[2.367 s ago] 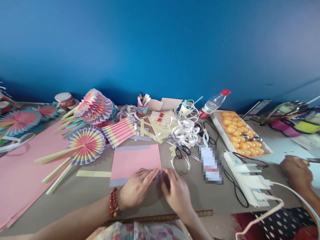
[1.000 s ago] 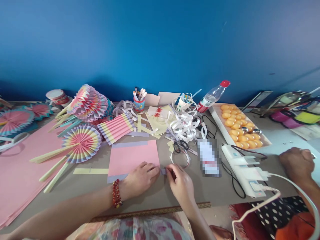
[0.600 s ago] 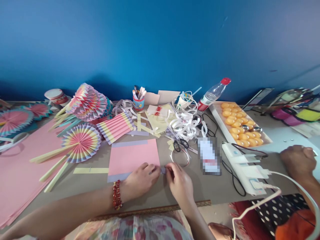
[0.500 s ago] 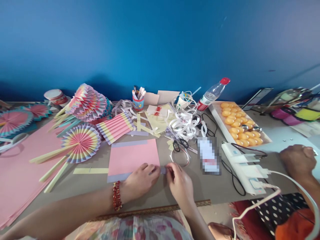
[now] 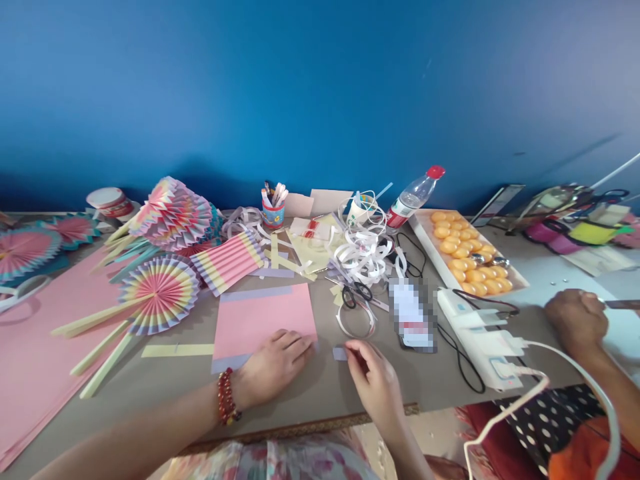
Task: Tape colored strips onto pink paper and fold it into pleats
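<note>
The pink sheet (image 5: 260, 319) lies flat on the counter (image 5: 313, 400), with lilac bands at its far and near edges. The left hand (image 5: 274, 368) rests palm down over its near right corner; whether the fingertips grip anything underneath I cannot tell. The right hand (image 5: 375, 380) pinches a lilac scrap (image 5: 339, 354), apart from the sheet.

The sheet could skew or crease if the left hand slides while bearing down. The scrap is small and might bend or slip in so narrow a pinch. If the right hand strays outward, it could catch the white ring (image 5: 356, 323) or the scissors (image 5: 357, 295).

The counter edge (image 5: 280, 433) runs close below both hands. Room shows between the scrap and that edge; on the right, the phone (image 5: 413, 315) and power strip (image 5: 475, 340) limit sideways reach.
</note>
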Demonstrator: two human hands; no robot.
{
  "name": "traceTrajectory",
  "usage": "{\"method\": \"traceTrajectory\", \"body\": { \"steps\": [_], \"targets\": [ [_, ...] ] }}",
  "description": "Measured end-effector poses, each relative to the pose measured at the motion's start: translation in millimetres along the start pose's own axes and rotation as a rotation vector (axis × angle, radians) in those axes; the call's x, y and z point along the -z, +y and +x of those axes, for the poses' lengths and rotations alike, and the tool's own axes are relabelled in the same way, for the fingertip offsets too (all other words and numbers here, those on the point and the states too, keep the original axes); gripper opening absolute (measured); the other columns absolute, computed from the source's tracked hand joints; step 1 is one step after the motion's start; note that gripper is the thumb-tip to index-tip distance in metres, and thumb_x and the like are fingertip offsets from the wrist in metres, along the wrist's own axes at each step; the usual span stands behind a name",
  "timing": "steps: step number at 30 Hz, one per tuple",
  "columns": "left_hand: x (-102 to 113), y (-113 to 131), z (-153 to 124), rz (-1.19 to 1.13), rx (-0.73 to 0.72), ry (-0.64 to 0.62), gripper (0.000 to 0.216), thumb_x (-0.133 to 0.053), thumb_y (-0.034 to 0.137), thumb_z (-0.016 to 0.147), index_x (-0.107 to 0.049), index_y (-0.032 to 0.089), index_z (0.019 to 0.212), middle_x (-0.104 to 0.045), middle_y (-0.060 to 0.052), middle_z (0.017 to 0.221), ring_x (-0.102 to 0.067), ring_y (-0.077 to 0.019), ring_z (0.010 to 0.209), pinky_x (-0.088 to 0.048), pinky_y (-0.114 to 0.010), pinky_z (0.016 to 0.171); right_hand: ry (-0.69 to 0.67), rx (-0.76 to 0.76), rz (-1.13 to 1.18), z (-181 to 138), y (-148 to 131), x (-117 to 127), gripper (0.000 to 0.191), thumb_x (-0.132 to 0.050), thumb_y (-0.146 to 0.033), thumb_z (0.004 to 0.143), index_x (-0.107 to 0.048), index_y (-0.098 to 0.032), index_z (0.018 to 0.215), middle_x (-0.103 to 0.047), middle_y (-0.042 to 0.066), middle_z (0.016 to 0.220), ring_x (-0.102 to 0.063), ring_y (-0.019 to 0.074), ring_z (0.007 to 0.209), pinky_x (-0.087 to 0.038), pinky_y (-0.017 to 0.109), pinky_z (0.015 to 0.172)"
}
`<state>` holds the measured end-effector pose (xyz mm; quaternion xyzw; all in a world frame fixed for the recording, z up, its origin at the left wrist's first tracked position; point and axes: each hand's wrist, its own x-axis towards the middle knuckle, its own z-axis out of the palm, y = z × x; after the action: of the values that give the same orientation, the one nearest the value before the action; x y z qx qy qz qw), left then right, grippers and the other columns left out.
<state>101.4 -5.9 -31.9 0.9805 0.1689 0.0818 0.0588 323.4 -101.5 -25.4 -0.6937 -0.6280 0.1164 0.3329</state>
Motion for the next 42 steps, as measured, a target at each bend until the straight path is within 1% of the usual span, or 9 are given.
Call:
{"method": "traceTrajectory", "body": {
  "steps": [6, 11, 16, 21, 25, 30, 36, 39, 42],
  "targets": [
    [-2.7, 2.1, 0.0, -0.023, 0.032, 0.074, 0.022, -0.046, 0.019, 0.098, -0.056, 0.019, 0.118, -0.059, -0.008, 0.122, -0.054, -0.0205, 0.101, -0.044, -0.037, 0.089, 0.021, 0.082, 0.028, 37.3, -9.8, -4.9, 0.022, -0.044, -0.024, 0.096, -0.065, -0.022, 0.099, -0.072, 0.007, 0.092, -0.069, 0.019, 0.083, -0.054, 0.028, 0.072],
    [4.3, 5.3, -1.0, -0.022, 0.138, 0.088, 0.023, -0.051, 0.021, 0.096, -0.058, 0.021, 0.117, -0.059, -0.005, 0.125, -0.052, -0.0221, 0.107, -0.046, -0.038, 0.091, 0.11, 0.169, -0.049, 61.0, -15.5, -8.2, 0.032, -0.042, -0.023, 0.095, -0.062, -0.022, 0.12, -0.065, 0.013, 0.12, -0.064, 0.0228, 0.108, -0.055, 0.034, 0.085],
    [8.6, 3.2, -3.1, -0.063, 0.189, 0.103, 0.049, -0.062, 0.034, 0.089, -0.048, 0.02, 0.133, -0.052, -0.006, 0.138, -0.045, -0.026, 0.124, -0.035, -0.043, 0.108, 0.074, 0.191, -0.138, 53.0, -1.4, -3.8, 0.022, -0.046, -0.023, 0.094, -0.067, -0.023, 0.1, -0.069, 0.008, 0.102, -0.068, 0.0204, 0.092, -0.055, 0.03, 0.077],
    [-1.8, 5.9, -0.7, -0.051, 0.19, 0.05, 0.039, -0.061, 0.026, 0.089, -0.053, 0.02, 0.127, -0.06, -0.005, 0.127, -0.053, -0.0234, 0.114, -0.041, -0.039, 0.099, 0.162, 0.186, -0.325, 71.0, 30.1, 14.4, 0.02, -0.047, -0.026, 0.094, -0.063, -0.019, 0.104, -0.068, 0.009, 0.101, -0.065, 0.0229, 0.095, -0.051, 0.034, 0.082],
    [-5.7, 6.1, 0.4, 0.045, 0.116, -0.003, 0.033, -0.058, 0.033, 0.092, -0.057, 0.016, 0.121, -0.063, -0.008, 0.122, -0.055, -0.0257, 0.109, -0.045, -0.041, 0.092, 0.022, 0.074, -0.514, 99.8, 37.3, 15.4, 0.018, -0.055, -0.03, 0.089, -0.062, -0.018, 0.101, -0.068, 0.01, 0.097, -0.063, 0.0255, 0.093, -0.049, 0.034, 0.076],
    [-2.9, -1.8, -6.5, 0.057, -0.001, -0.007, 0.066, -0.065, 0.06, 0.079, -0.052, 0.016, 0.126, -0.058, -0.009, 0.129, -0.052, -0.0276, 0.112, -0.042, -0.044, 0.098, -0.045, 0.01, -0.514, 124.7, 27.5, 10.3, 0.01, -0.065, -0.027, 0.078, -0.061, -0.019, 0.079, -0.067, 0.009, 0.085, -0.062, 0.0258, 0.085, -0.044, 0.031, 0.068],
    [-15.9, -2.1, -18.8, 0.191, -0.06, 0.233, 0.022, -0.054, 0.025, 0.094, -0.057, 0.022, 0.115, -0.066, -0.002, 0.113, -0.058, -0.0202, 0.098, -0.043, -0.036, 0.095, -0.207, -0.105, -0.384, 138.4, 22.1, 47.5, 0.011, -0.063, -0.032, 0.077, -0.063, -0.022, 0.076, -0.069, 0.003, 0.077, -0.063, 0.02, 0.072, -0.038, 0.025, 0.058],
    [-10.4, -0.9, -24.9, 0.102, -0.044, 0.186, 0.027, -0.055, 0.029, 0.093, -0.055, 0.022, 0.119, -0.063, -0.004, 0.124, -0.057, -0.0208, 0.105, -0.043, -0.033, 0.094, -0.346, -0.144, -0.268, 139.9, 28.6, 72.5, 0.015, -0.059, -0.036, 0.078, -0.064, -0.022, 0.077, -0.069, 0.0, 0.075, -0.062, 0.0153, 0.064, -0.037, 0.022, 0.054],
    [2.5, -0.7, -28.4, -0.056, -0.031, 0.063, 0.051, -0.062, 0.043, 0.088, -0.048, 0.019, 0.131, -0.055, -0.007, 0.136, -0.053, -0.024, 0.115, -0.042, -0.034, 0.099, -0.521, -0.239, -0.029, 136.0, 36.4, 86.1, 0.023, -0.052, -0.041, 0.081, -0.06, -0.021, 0.082, -0.069, 0.001, 0.075, -0.057, 0.0131, 0.055, -0.036, 0.022, 0.05]
  ]
}}
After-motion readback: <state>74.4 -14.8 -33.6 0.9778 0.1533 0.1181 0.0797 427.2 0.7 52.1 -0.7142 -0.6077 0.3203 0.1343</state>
